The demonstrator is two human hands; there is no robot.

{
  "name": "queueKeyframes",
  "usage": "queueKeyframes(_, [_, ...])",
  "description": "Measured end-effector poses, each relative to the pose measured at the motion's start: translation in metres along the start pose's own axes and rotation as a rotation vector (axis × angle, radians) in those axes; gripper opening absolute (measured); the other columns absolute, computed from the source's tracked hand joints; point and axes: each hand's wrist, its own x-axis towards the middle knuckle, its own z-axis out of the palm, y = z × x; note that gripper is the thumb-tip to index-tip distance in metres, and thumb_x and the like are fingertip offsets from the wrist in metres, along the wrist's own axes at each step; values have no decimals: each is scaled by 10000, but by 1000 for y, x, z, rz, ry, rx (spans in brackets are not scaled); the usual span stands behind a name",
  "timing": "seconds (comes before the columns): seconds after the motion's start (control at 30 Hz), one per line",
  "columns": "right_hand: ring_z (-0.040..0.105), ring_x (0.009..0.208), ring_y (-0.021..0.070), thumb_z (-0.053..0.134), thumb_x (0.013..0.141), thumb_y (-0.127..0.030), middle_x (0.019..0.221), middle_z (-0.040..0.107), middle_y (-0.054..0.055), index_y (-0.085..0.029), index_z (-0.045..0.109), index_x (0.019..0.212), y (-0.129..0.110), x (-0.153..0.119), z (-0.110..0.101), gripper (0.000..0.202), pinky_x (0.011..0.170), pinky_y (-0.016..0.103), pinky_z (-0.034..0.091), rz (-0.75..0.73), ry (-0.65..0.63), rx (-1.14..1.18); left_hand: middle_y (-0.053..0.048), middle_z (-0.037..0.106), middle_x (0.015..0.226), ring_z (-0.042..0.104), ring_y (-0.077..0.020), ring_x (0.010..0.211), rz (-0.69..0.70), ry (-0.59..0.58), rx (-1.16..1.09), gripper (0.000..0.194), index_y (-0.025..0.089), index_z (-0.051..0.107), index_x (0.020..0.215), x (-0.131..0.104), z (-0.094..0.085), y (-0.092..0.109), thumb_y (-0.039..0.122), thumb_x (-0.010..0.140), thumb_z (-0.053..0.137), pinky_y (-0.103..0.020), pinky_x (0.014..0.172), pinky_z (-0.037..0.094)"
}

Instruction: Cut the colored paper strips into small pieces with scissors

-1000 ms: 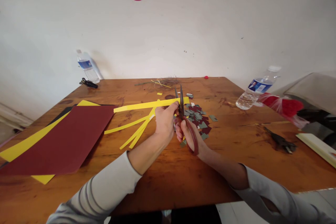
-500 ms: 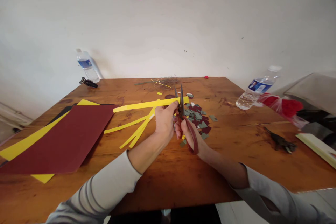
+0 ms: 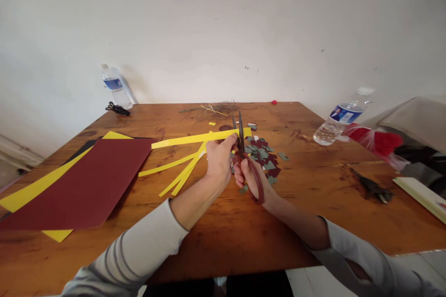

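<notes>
A yellow paper strip (image 3: 191, 139) is pinched in my left hand (image 3: 219, 158), its long end reaching left over the table. My right hand (image 3: 252, 176) grips a pair of scissors (image 3: 257, 185) with reddish-brown handles. The blades point away from me, parted, with the strip running between them and its short end sticking out to the right. Below and beyond my hands lies a pile of small grey-green and maroon paper pieces (image 3: 265, 153). Several more yellow strips (image 3: 181, 178) fan out on the table to the left of my left hand.
Maroon (image 3: 80, 185) and yellow sheets (image 3: 45, 185) overlap at the left. A water bottle (image 3: 116, 88) and a black cable (image 3: 117, 109) stand back left; another bottle (image 3: 339, 118) is at the right, near a red bundle in plastic (image 3: 376, 139) and a dark plugged cord (image 3: 372, 188). Thin wires (image 3: 216, 109) lie at the back.
Hardly anything differs. The scissors and both hands keep nearly the same pose, the fingers of my right hand shifting slightly on the handles.
</notes>
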Motion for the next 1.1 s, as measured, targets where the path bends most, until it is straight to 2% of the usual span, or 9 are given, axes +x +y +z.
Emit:
queueKeyframes(0.13, [325, 461, 69, 683, 689, -913, 649, 401, -75, -223, 534, 839, -2, 0, 1, 721, 414, 241, 295, 17, 10, 12, 39, 491, 488, 389, -62, 417, -5, -6, -4, 253, 168, 548, 544, -1, -1, 1, 252, 655, 759, -213, 412, 272])
queueKeyframes(0.37, [433, 506, 139, 534, 795, -931, 585, 460, -40, -234, 557, 842, -2, 0, -3, 699, 509, 307, 373, -118, -9, -164, 41, 487, 490, 377, -62, 375, -29, -29, 1, 309, 172, 537, 542, -2, -1, 2, 297, 660, 793, -225, 391, 279])
queueKeyframes(0.53, [409, 494, 118, 596, 810, -879, 619, 439, -48, -232, 550, 828, 2, 1, -3, 649, 476, 283, 352, -81, -5, -95, 38, 492, 492, 394, -67, 391, -38, -14, -6, 275, 171, 540, 550, -2, 1, 3, 262, 671, 770, -218, 398, 275])
queueKeyframes(0.77, [315, 476, 70, 700, 695, -893, 661, 398, -73, -220, 544, 864, -3, 0, -1, 711, 407, 231, 291, 16, -25, 23, 32, 499, 496, 415, -71, 428, -19, 9, 1, 225, 165, 551, 546, -2, 2, 4, 216, 681, 724, -211, 412, 276])
queueKeyframes(0.93, [307, 473, 64, 698, 699, -891, 656, 396, -75, -222, 533, 842, -4, -1, 0, 704, 399, 215, 274, 23, -17, 29, 35, 500, 501, 414, -76, 423, -35, 10, 4, 239, 170, 554, 554, -3, 1, 3, 236, 685, 742, -217, 404, 280])
queueKeyframes(1.1, [399, 498, 103, 595, 759, -921, 631, 432, -55, -235, 518, 810, -5, 0, -1, 693, 468, 265, 374, -55, -17, -84, 35, 509, 507, 418, -70, 410, -36, 17, 7, 285, 170, 552, 560, -2, -1, 2, 260, 667, 800, -215, 415, 301])
